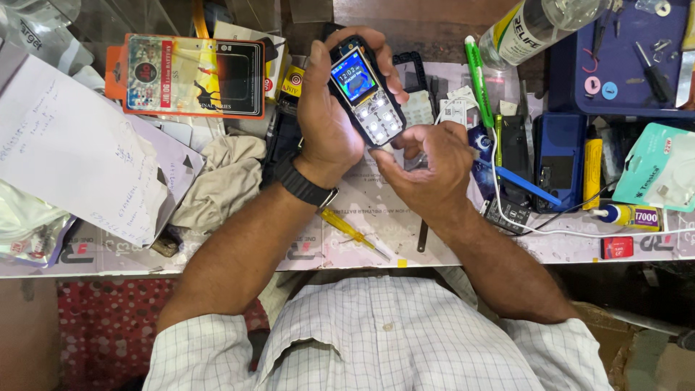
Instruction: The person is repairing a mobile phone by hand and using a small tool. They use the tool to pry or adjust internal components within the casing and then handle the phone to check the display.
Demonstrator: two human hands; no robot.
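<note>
My left hand (329,119) grips a small black keypad phone (364,90) upright above the workbench. Its screen is lit blue and its keys glow white. A black watch (308,185) sits on that wrist. My right hand (427,166) is just below and right of the phone, palm up and fingers curled, with its fingertips touching the phone's lower edge. Whether something small lies in that palm cannot be made out.
A yellow-handled screwdriver (351,230) lies under my wrists. A crumpled cloth (221,181), papers (69,148) and an orange battery pack (192,76) lie left. Right are a green pen (478,80), a clear bottle (532,25), a blue tray (626,61), a white cable (543,230) and a glue tube (626,215).
</note>
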